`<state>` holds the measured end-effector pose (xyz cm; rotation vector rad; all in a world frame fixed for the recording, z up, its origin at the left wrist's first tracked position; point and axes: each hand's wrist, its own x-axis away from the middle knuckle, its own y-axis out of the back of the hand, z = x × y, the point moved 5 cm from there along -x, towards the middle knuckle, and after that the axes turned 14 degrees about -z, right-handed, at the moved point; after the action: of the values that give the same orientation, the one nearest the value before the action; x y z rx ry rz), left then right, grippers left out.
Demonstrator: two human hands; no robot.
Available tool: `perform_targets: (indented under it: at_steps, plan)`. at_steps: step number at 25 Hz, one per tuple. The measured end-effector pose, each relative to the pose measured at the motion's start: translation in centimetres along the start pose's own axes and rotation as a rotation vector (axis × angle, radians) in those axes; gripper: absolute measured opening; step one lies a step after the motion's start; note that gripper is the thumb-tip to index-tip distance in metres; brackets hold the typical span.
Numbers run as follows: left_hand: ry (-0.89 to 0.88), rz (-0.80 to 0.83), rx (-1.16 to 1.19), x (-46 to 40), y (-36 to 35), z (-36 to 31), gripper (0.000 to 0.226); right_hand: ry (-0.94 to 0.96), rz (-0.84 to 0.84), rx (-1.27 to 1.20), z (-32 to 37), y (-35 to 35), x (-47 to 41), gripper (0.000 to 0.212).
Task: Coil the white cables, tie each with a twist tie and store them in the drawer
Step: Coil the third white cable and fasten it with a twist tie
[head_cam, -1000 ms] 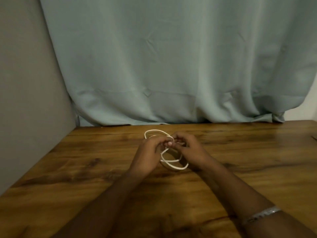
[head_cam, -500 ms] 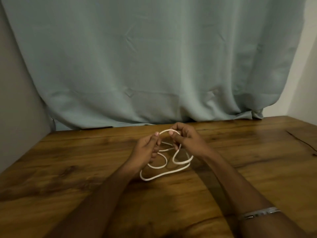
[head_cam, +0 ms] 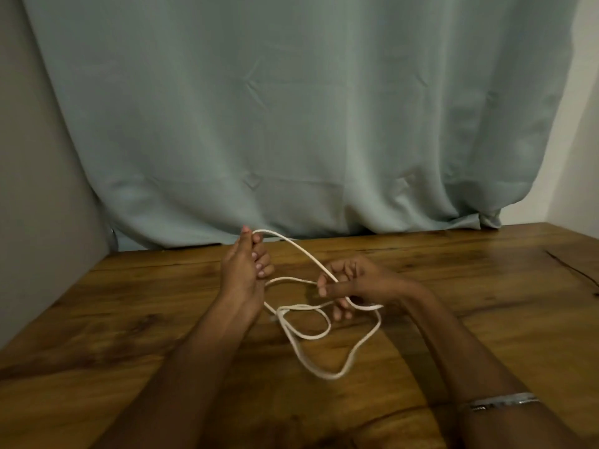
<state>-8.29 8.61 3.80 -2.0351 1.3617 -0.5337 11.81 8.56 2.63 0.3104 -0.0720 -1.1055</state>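
Cable count: one white cable (head_cam: 327, 332), no twist tie or drawer in view. Two hands, one bracelet (head_cam: 500, 401) on the right forearm, one wooden table (head_cam: 129, 335), one pale green curtain (head_cam: 291, 124) behind it.

Left to right. Grey wall panel (head_cam: 39, 189) closes off the table at 9 o'clock. Left hand (head_cam: 246, 270) sits at about 11 o'clock from the cable's loops, raised, fingers curled, thumb and fingertips pinching one end of the cable at the top. From that pinch the cable arcs down toward 4 o'clock into the right hand (head_cam: 350, 283), whose fingers are curled round it. Below the hands the rest drops to the tabletop in loose loops: one small loop at centre, one bigger loop running out toward 5 o'clock, strands crossing just under the left wrist.

Edges and room: table's far edge meets the curtain hem at 12 o'clock; right corner of the table shows at 2 o'clock, with a dark crack (head_cam: 570, 268) in the wood near it. Bare wood to 9 and 3 o'clock of the hands, well apart from the loops.

Versus half a second ago: hands were touching over a tight bundle; now they are apart, left one higher and further back, and the cable is drawn out into a longer span with wider loops on the table. Camera view shifted slightly left.
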Motion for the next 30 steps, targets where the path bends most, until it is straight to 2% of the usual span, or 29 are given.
perform_targets:
  at_steps: [2,4,6,9,10,11,13,14,16,17,19,20,22,24,27,28,29,30]
  plan:
    - [0.015,-0.084,0.129,-1.2,1.5,-1.8,0.037,-0.016,-0.001,0.157,-0.7,0.9,0.5,0.009]
    - [-0.024,-0.15,0.089,-2.2,3.1,-3.1,0.036,0.013,-0.102,0.23,-0.8,1.4,0.3,0.018]
    - [-0.064,-0.153,-0.081,-1.9,3.2,-2.7,0.034,0.122,-0.226,0.298,-0.2,1.1,-0.2,0.04]
    - [-0.158,-0.064,-0.416,-0.1,1.1,0.0,0.034,0.295,-0.338,0.731,0.7,-0.6,-0.3,0.094]
    - [-0.194,-0.014,-0.501,0.7,0.2,0.8,0.034,0.327,-0.335,0.765,1.2,-1.7,-0.1,0.103]
    - [-0.224,0.04,-0.554,1.6,-0.6,1.7,0.034,0.34,-0.316,0.69,1.4,-2.8,0.0,0.104]
    - [-0.238,0.122,-0.586,2.8,-1.6,3.0,0.033,0.273,-0.246,0.381,1.7,-4.0,0.1,0.089]
    - [-0.232,0.144,-0.58,3.2,-1.8,3.2,0.032,0.195,-0.158,0.188,1.7,-4.3,0.3,0.081]
    - [-0.213,0.166,-0.559,3.2,-1.9,3.1,0.032,0.075,0.06,-0.159,1.9,-4.7,0.9,0.083]
    - [-0.201,0.183,-0.541,3.1,-1.9,3.0,0.032,0.036,0.114,-0.284,2.1,-4.7,1.1,0.084]
    - [-0.147,0.231,-0.468,3.4,-2.1,3.0,0.032,0.012,0.011,-0.428,1.9,-4.0,0.5,0.067]
    - [-0.1,0.251,-0.408,3.6,-2.3,2.9,0.032,0.002,-0.079,-0.465,1.7,-3.8,0.1,0.054]
    - [0.002,0.256,-0.253,3.6,-2.7,2.3,0.032,-0.017,-0.138,-0.526,1.2,-3.9,-0.7,0.035]
    - [0.074,0.222,-0.087,3.0,-2.6,1.0,0.033,-0.083,-0.141,-0.602,0.9,-3.7,-0.9,0.033]
    - [0.109,0.08,0.051,1.0,-1.1,0.0,0.035,-0.175,-0.125,-0.701,1.0,-3.3,-0.5,0.035]
    - [0.113,0.024,0.071,0.2,-0.3,0.0,0.035,-0.187,-0.132,-0.633,1.0,-3.2,-0.4,0.034]
    - [0.117,-0.026,0.098,-0.5,0.5,0.0,0.035,-0.162,-0.168,-0.458,0.9,-2.9,-0.4,0.031]
    - [0.12,-0.073,0.137,-1.1,1.3,0.0,0.035,-0.064,-0.241,-0.168,0.8,-2.3,-0.5,0.027]
